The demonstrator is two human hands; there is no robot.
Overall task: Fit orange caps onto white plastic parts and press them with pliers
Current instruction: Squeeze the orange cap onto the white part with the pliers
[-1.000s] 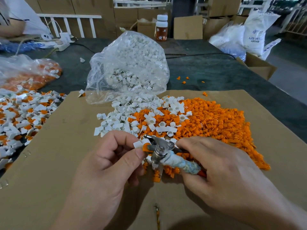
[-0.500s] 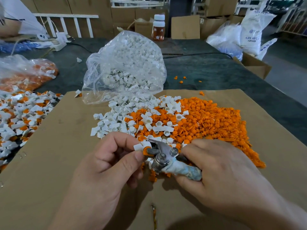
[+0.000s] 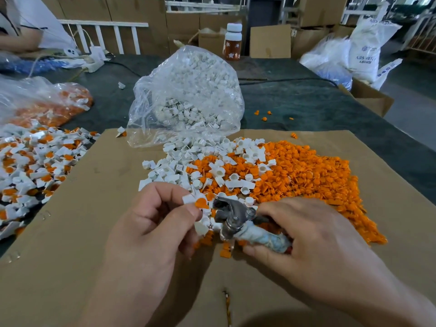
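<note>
Head view.
1. My left hand (image 3: 151,223): over the middle of the cardboard's (image 3: 70,232) near edge. Thumb and forefinger pinch a white part (image 3: 188,198) with an orange cap (image 3: 201,203) seated on it.
2. My right hand (image 3: 313,237): just right of the left, fingers curled round the wrapped handles of the pliers (image 3: 236,215). The metal head points left, its tip just beside the cap; I cannot tell whether they touch.
3. Loose caps (image 3: 306,175): a broad heap over the cardboard's right half.
4. Loose parts (image 3: 174,166): heaped toward the middle of the far edge, overlapping the caps.
5. Bag (image 3: 188,86) of parts: on the table (image 3: 295,102), its mouth over the cardboard's far edge.
6. Capped parts (image 3: 28,161): a pile on the table off the cardboard's left edge.
</note>
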